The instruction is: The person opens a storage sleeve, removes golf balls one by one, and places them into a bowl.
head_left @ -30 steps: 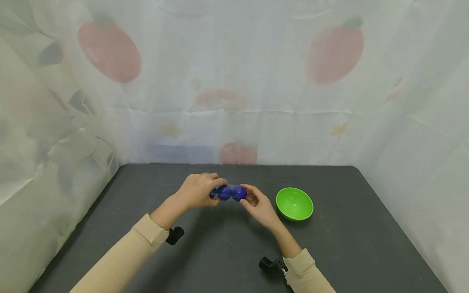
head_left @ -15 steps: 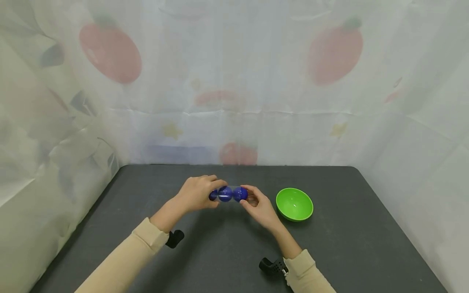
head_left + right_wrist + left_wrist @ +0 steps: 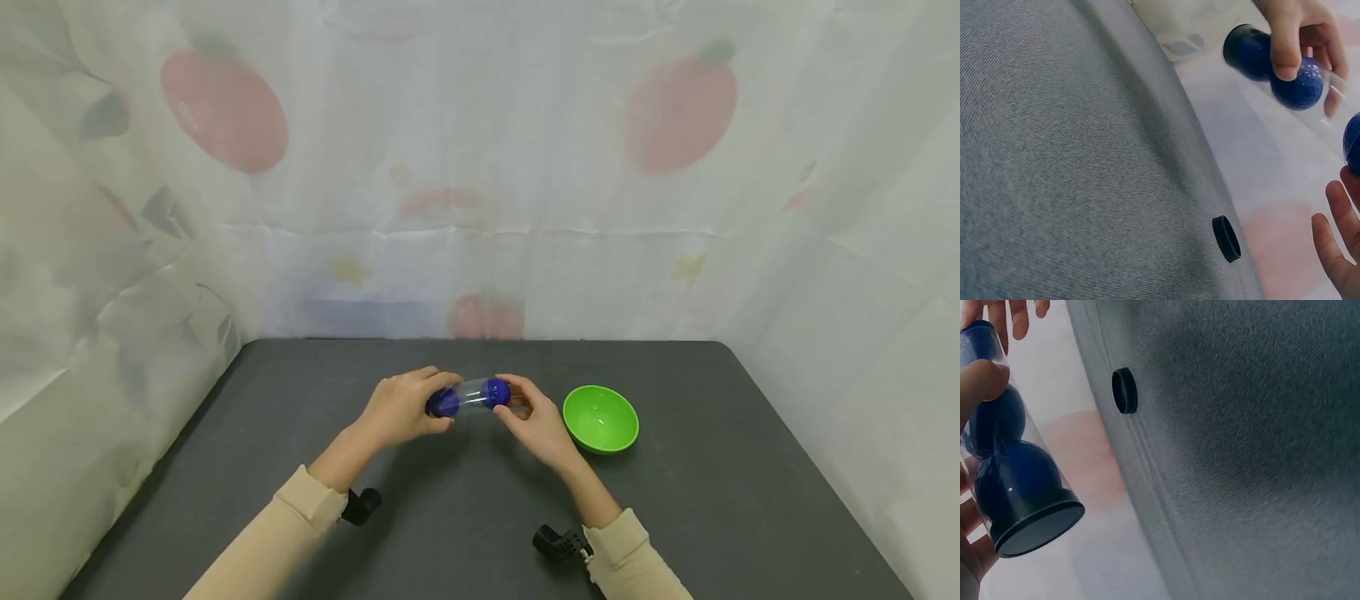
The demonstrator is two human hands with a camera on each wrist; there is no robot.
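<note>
A clear plastic tube (image 3: pixel 468 397) lies level above the dark table (image 3: pixel 712 517), held between both hands. My left hand (image 3: pixel 442 398) grips its left end, which a black cap (image 3: pixel 1038 528) closes. My right hand (image 3: pixel 512 400) curls its fingers and thumb round the right end. Blue balls sit inside: one by the left hand (image 3: pixel 444 404), one at the right end (image 3: pixel 496 392), with a gap between them. The left wrist view shows the tube (image 3: pixel 1004 425) with three balls in it. In the right wrist view the left thumb presses on the tube over a ball (image 3: pixel 1300 81).
A green bowl (image 3: pixel 601 418) stands on the table just right of my right hand. A loose black cap (image 3: pixel 1226 238) lies near the table's far edge, also seen in the left wrist view as a black disc (image 3: pixel 1124 390). Patterned curtains surround the table.
One blue ball has slid away from the others toward the tube's right end, leaving a gap. Both hands have dropped slightly and stay on the tube.
</note>
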